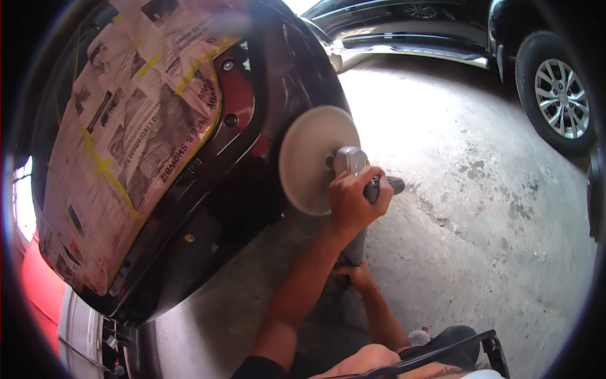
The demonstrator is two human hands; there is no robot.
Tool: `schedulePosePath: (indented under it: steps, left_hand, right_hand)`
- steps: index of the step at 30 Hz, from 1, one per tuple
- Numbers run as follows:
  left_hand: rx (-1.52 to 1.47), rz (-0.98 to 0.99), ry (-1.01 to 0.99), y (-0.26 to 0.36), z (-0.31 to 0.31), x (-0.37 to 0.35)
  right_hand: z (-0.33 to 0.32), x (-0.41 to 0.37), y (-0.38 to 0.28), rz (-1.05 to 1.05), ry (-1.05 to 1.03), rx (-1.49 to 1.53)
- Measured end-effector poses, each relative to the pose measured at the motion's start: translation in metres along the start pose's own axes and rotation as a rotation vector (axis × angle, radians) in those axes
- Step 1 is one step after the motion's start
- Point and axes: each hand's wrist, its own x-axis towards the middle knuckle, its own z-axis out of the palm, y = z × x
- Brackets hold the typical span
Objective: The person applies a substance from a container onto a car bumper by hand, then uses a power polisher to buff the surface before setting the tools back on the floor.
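Note:
A grey polisher [351, 158] with a large round pale pad [310, 161] stands at the rounded corner of a dark glossy car body [297, 76]. The pad's face is turned to the paintwork and looks smeared, as if spinning; its contact with the panel is hidden. My left hand [356, 199] is closed around the black side handle [392, 185] close to the polisher's head. Lower down, my right hand [355, 275] wraps the rear of the polisher's body, its fingers partly hidden.
Newspaper [136, 120] held by yellow masking tape [104, 167] covers part of the car, beside a red lamp [238, 91]. Another dark vehicle [404, 22] with a silver-rimmed wheel [562, 95] stands at upper right. Stained concrete floor [467, 215] lies between them. Something red [41, 284] is at far left.

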Motion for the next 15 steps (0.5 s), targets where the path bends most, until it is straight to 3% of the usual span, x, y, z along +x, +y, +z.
schedulePosePath:
  steps: [2, 5, 8, 12, 15]
  left_hand:
    - [-0.05, 0.126, 0.164, 0.0, -0.014, -0.012]
    - [-0.024, 0.205, 0.264, -0.006, -0.053, -0.046]
    - [0.08, 0.165, 0.374, -0.001, -0.097, -0.082]
    - [0.094, 0.181, 0.553, 0.007, -0.118, -0.072]
    - [0.079, 0.215, 0.473, 0.006, -0.122, -0.04]
  right_hand:
    - [-0.011, 0.002, 0.009, -0.134, -0.129, -0.199]
    - [-0.018, 0.001, 0.016, -0.146, -0.29, -0.386]
    - [0.011, -0.01, -0.017, -0.128, -0.264, -0.557]
    - [0.034, -0.012, -0.038, -0.055, -0.293, -0.6]
    - [0.042, -0.007, -0.052, -0.092, -0.256, -0.646]
